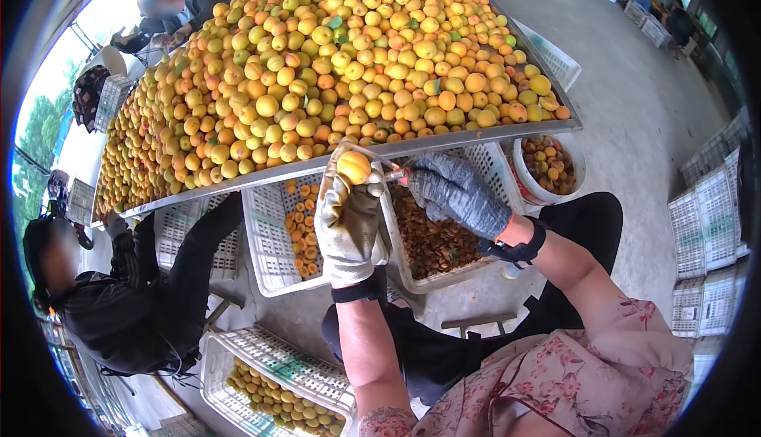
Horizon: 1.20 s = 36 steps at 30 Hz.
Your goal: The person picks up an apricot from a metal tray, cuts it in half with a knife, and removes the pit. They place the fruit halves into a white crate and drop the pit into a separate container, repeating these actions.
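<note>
My left hand, in a cream glove, is closed around a yellow apricot just off the front edge of the table. Close beside it, my right hand wears a grey knitted glove and grips a small tool with a reddish part; its far end is too small to make out. Below my left hand, a white crate holds orange apricot halves. Under my right hand stands another crate filled with brown apricot pits. A large heap of whole apricots covers the table.
The metal rim of the table runs across in front of me. A white bucket of fruit scraps stands at the right. More crates are stacked at far right; one crate with apricots lies lower left. Co-workers sit at the left.
</note>
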Tool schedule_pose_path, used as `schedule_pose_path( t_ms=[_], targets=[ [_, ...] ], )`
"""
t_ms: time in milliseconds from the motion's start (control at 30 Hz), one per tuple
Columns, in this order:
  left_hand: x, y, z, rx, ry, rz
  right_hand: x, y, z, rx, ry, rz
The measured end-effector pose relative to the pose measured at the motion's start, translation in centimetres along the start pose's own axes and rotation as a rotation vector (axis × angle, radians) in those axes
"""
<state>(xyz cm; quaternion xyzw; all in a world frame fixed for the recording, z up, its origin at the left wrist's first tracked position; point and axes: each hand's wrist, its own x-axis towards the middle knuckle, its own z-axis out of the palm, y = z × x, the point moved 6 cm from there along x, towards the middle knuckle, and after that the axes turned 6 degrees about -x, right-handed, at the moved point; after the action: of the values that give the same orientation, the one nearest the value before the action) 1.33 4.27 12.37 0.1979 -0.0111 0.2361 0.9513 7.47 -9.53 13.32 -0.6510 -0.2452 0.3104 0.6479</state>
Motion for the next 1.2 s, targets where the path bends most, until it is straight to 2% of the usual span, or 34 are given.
schedule_pose_path(
  t_ms=[67,100,267,367,500,600,667,733,800,867,900,933,1000,1067,1133,1200],
  targets=[
    [0.0,-0.2,-1.1,0.023,0.059,-0.031,-0.7,-0.7,-0.2,-0.175,0.116,-0.143],
    [0.1,-0.2,-0.5,0.003,-0.041,-0.035,-0.8,-1.2,-0.1,-0.311,0.119,-0.283],
    [-0.2,-0.4,-0.6,0.094,-0.004,-0.003,-1.3,-0.4,0.5,-0.554,0.208,-0.379],
    [-0.3,-0.5,-1.0,0.185,0.038,0.025,-2.0,-0.7,0.9,-0.803,0.359,-0.600],
    [-0.6,-0.5,-0.7,0.210,0.116,0.042,-2.0,-1.0,1.0,-0.788,0.329,-0.569],
    [-0.6,-0.4,-0.6,0.239,0.058,0.064,-1.1,-0.2,1.3,-0.787,0.303,-0.537],
    [-0.3,-0.3,-1.1,0.280,0.080,0.081,-0.5,-0.1,1.2,-0.804,0.308,-0.570],
    [-0.1,-0.2,-0.6,0.289,0.107,0.072,0.2,-0.2,1.2,-0.668,0.258,-0.545],
    [-0.3,-0.3,0.1,0.298,0.106,0.077,0.7,0.2,1.6,-0.713,0.260,-0.557],
    [0.1,-0.1,0.2,0.318,0.089,0.144,0.8,-0.2,2.1,-0.724,0.320,-0.563],
    [0.6,-0.4,-0.3,0.309,0.005,0.195,0.8,-0.2,2.3,-0.766,0.304,-0.464],
    [0.7,-1.3,-2.2,0.217,0.150,0.113,0.7,0.3,2.6,-0.761,0.304,-0.461],
    [1.4,-3.0,-3.5,0.074,0.056,0.115,0.9,1.9,2.9,-0.857,0.336,-0.409],
    [1.7,-3.5,-4.8,0.111,0.005,0.081,0.7,2.7,2.4,-0.845,0.397,-0.435],
    [1.1,-3.1,-4.3,0.337,0.229,0.008,0.8,2.5,1.6,-0.764,0.370,-0.335],
    [1.3,-3.4,-4.9,0.391,0.247,0.007,1.3,3.0,0.9,-0.741,0.364,-0.356]
  ],
)
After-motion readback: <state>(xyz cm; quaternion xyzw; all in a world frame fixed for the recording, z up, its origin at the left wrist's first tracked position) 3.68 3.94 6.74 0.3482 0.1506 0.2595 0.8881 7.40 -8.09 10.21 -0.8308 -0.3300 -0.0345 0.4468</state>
